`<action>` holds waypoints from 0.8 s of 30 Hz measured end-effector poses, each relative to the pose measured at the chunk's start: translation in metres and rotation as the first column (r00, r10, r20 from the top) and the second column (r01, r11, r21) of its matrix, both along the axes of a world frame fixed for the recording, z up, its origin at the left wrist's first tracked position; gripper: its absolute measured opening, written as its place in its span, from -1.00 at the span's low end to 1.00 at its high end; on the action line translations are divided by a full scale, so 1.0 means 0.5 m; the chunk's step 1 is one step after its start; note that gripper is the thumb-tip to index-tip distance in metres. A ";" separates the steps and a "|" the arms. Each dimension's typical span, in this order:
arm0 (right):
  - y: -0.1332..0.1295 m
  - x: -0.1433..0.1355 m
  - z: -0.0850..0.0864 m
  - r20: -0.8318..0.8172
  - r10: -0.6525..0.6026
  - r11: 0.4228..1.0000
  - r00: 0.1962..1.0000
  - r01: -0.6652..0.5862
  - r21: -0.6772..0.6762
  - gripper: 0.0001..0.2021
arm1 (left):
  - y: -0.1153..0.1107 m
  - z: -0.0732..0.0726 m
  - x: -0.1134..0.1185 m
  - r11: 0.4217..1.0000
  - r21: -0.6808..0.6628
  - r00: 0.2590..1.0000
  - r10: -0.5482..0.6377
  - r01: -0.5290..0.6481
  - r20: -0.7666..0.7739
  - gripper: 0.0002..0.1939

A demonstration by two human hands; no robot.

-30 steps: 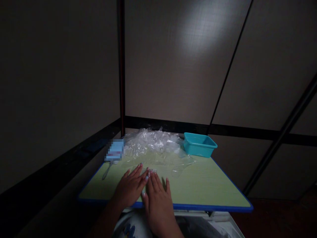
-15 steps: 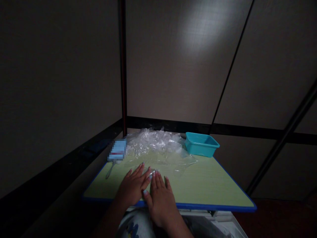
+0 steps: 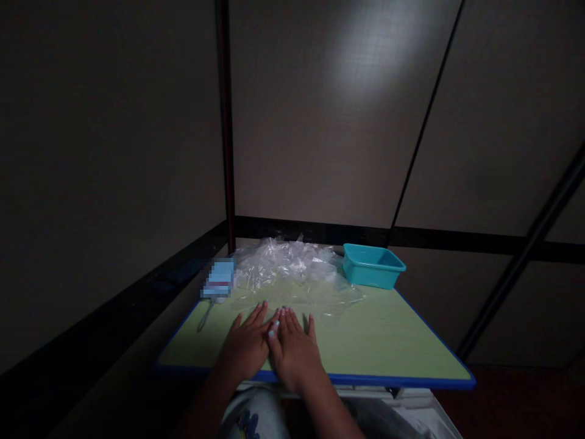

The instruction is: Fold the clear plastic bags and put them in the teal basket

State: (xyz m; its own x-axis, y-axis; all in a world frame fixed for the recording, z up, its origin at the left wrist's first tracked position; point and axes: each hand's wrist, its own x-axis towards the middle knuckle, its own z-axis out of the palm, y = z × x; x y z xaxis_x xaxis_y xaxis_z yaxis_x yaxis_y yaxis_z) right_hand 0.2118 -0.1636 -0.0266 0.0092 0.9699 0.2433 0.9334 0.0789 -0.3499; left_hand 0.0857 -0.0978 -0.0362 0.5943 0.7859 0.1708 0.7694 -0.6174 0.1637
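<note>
My left hand (image 3: 249,344) lies flat with its fingers stretched out, low on the pale green tabletop (image 3: 375,341). Beside it, my right hand (image 3: 295,353) rests flat too, its thumb close against the left hand. Neither hand grips anything. Just beyond my fingertips spreads a heap of crumpled clear plastic bags (image 3: 287,262), its thin near edge lying flat on the table. Whether any film lies under my palms is hidden.
A turquoise plastic basin (image 3: 372,266) stands at the back right of the table. On the left lies a blurred light-blue item (image 3: 219,277) with a cord loop (image 3: 205,317). Panelled walls (image 3: 311,134) close in behind and on the left.
My right hand has slid forward a little, its fingertips now nearer the plastic. The shiny bit between my fingertips no longer shows. My left hand has hardly moved.
</note>
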 end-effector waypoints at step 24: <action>-0.002 0.017 -0.004 0.093 0.092 0.993 0.991 -0.084 -0.087 -0.20 | 0.009 -0.003 0.012 0.994 0.071 0.988 0.070 -0.081 0.136 -0.51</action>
State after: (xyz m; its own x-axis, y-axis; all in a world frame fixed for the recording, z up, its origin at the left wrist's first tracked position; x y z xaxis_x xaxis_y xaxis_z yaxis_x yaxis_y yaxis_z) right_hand 0.2201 -0.1645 -0.0287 -0.0968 0.9826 0.1582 0.9538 0.1370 -0.2672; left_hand 0.0917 -0.0931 -0.0376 0.5018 0.8092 0.3056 0.7887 -0.5731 0.2224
